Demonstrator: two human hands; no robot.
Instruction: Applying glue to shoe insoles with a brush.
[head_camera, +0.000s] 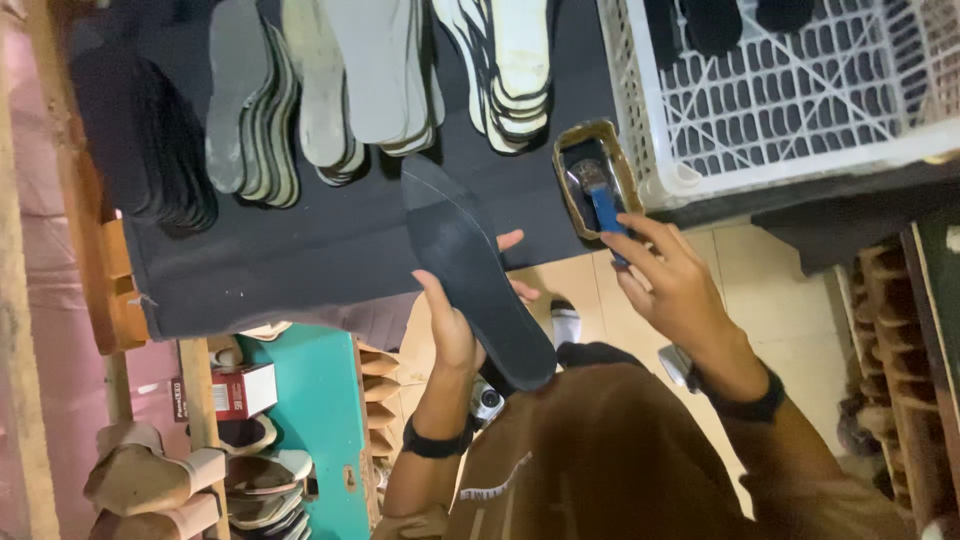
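My left hand (452, 325) grips a long black insole (470, 265) from below and holds it slanted over the edge of a dark work table (330, 250). My right hand (668, 280) is closed on a blue-handled brush (603, 205) whose head rests inside a small rectangular gold-rimmed tin (570, 150) on the table. Both wrists carry black bands, and my brown sleeves fill the bottom of the view.
Stacks of grey, white and black insoles (350, 90) lie across the far side of the table. A white plastic crate (800, 100) with dark insoles stands at the right. Below left are a teal surface (315, 420), a red box (235, 392) and shoes (150, 480).
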